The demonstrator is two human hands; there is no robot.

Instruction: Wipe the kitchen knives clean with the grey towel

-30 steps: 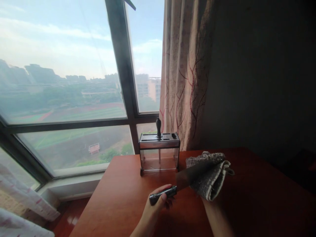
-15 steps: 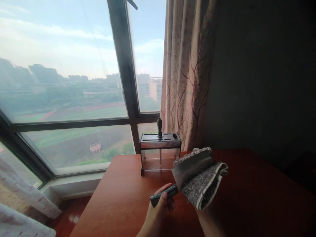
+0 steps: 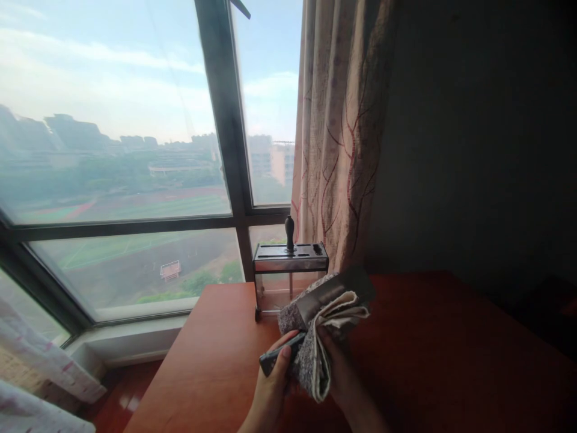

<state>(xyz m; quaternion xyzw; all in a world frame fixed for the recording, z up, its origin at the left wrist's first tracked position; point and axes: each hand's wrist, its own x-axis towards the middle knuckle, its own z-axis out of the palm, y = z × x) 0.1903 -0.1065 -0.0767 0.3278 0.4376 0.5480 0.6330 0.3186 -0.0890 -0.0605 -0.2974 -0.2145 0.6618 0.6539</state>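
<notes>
My left hand (image 3: 276,373) is closed around the dark handle of a cleaver (image 3: 318,300), thumb on top. The wide metal blade points up and to the right. A folded grey speckled cloth (image 3: 311,361) with pale edges lies against the blade on both sides. My right hand (image 3: 338,361) grips this cloth from the right, close to the handle; its fingers are partly hidden behind the folds. Just behind them stands a clear-sided knife block (image 3: 291,264) with a slotted metal top and a black-handled tool (image 3: 289,233) upright in it.
The reddish-brown wooden table (image 3: 202,343) spreads under my hands. A large window (image 3: 121,180) fills the left side, and a patterned curtain (image 3: 342,132) hangs behind the block. A dark wall (image 3: 460,150) is on the right.
My right hand has moved the cloth left and down along the blade towards the handle. More of the blade's far end now shows. My left hand has shifted slightly left, still holding the cleaver.
</notes>
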